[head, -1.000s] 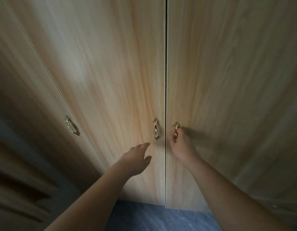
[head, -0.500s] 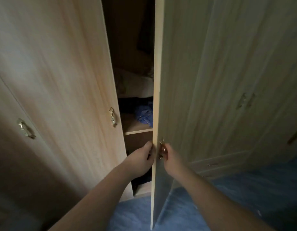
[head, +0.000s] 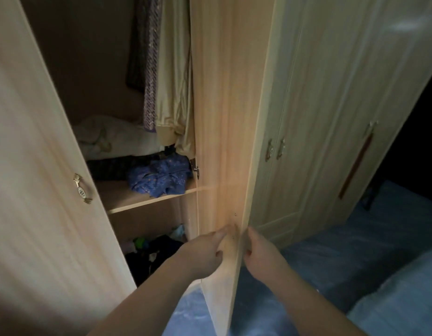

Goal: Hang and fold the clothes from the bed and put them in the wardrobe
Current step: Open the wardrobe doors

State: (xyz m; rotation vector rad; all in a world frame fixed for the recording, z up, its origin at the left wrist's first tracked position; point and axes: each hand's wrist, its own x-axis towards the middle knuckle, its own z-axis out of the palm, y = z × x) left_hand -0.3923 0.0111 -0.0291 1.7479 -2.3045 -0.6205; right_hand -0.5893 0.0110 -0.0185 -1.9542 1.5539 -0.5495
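Wardrobe door [head: 217, 117], half open, free edge clasped between left hand [head: 205, 253] inside and right hand [head: 261, 255] outside; bed clothes unseen; probable hazard: an overwide swing knocking the neighbouring doors [head: 331, 117].

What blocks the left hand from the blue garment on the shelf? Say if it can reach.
Probably yes. The door stands wide open, the left hand is on its inner side, and nothing shows between it and the blue garment on the shelf.
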